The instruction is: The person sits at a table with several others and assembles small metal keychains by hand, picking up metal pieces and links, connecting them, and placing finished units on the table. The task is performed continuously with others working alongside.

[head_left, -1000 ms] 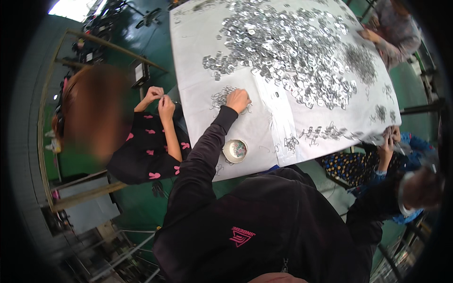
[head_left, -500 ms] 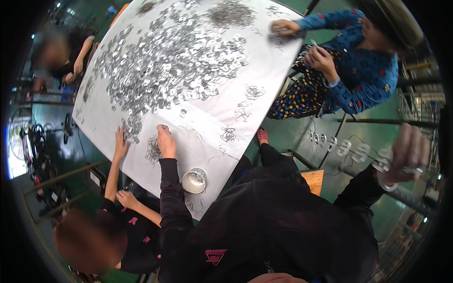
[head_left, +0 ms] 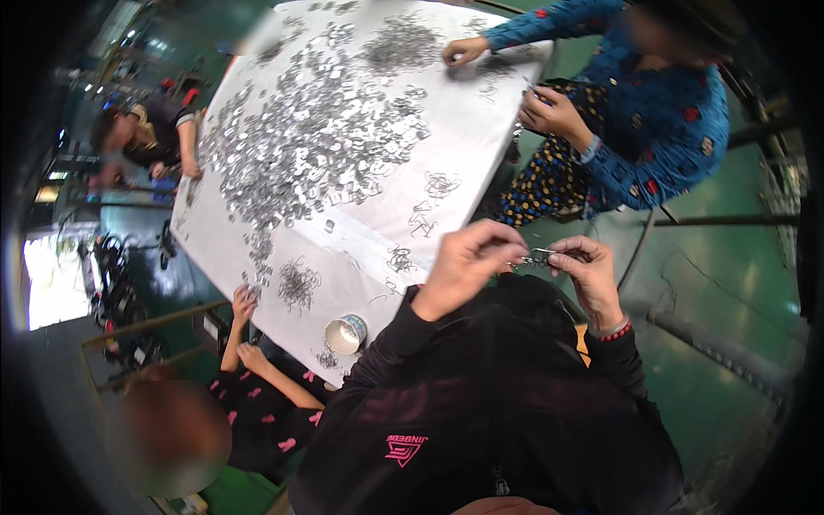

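In front of my body, my left hand (head_left: 463,268) and my right hand (head_left: 592,268) are close together above my lap, both pinching. A small metal loop piece (head_left: 540,256), looking like a buckle, sits between the fingertips, held by my right thumb and forefinger. Small dark wire-like bits show at my left fingertips; their exact shape is too small to tell. Left of my left hand, on the white-covered table (head_left: 386,215), lie a heap of bent wire pieces (head_left: 299,285) and a smaller wire cluster (head_left: 399,259).
A large spread of flat shiny metal pieces (head_left: 309,146) covers the table's middle. A white paper tub (head_left: 346,334) stands at the near corner. Co-workers sit around: a blue patterned sleeve (head_left: 635,172) at right, a hand (head_left: 245,302) at near left, a person in dark clothing (head_left: 167,129) at far left.
My left hand has left the wire heap and moved right to my front. My right hand has come in from the far right, where a string of metal pieces trailed from it.
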Motion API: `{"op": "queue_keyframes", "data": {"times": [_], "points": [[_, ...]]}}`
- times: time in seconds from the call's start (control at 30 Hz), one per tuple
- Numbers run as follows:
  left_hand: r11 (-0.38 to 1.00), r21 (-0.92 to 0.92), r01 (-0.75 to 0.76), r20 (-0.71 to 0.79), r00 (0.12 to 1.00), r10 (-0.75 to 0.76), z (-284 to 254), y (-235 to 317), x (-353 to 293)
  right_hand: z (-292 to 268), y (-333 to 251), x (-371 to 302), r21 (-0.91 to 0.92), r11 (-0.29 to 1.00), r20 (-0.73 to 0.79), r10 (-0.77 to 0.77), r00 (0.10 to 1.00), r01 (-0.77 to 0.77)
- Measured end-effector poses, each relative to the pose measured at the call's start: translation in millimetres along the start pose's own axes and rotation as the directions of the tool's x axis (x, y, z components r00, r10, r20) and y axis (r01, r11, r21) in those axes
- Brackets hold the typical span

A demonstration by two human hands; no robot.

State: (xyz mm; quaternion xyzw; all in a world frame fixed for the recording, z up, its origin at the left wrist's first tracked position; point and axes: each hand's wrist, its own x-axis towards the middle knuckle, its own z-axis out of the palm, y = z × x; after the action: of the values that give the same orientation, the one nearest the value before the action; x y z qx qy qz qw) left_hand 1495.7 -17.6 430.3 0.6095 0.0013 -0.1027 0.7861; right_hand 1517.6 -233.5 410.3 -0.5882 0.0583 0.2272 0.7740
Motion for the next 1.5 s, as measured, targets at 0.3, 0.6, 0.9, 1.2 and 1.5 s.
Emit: {"op": "queue_keyframes", "data": {"times": [0.3,0.6,0.9,1.2,1.5], "points": [[0.705,0.659,-0.261,-0.169,0.862,0.477,21,-29,1,23,4,41,0.027,0.999,0.166,-0.024,0.986,0.020],[0.804,0.536,-0.257,-0.406,0.757,0.512,-1,-47,-34,54,-9,96,-0.253,0.966,0.614,0.115,0.781,0.057],[0.865,0.472,-0.170,-0.485,0.770,0.416,-26,-63,-69,157,129,300,-0.620,0.738,0.388,-0.007,0.922,0.266],[0.892,0.438,-0.117,-0.582,0.719,0.380,-43,-79,-99,168,202,348,-0.796,0.155,0.549,-0.223,0.806,0.585],[0.869,0.479,-0.129,-0.584,0.693,0.424,-39,-77,-93,165,140,336,-0.750,0.435,0.539,-0.032,0.841,0.497]]}}
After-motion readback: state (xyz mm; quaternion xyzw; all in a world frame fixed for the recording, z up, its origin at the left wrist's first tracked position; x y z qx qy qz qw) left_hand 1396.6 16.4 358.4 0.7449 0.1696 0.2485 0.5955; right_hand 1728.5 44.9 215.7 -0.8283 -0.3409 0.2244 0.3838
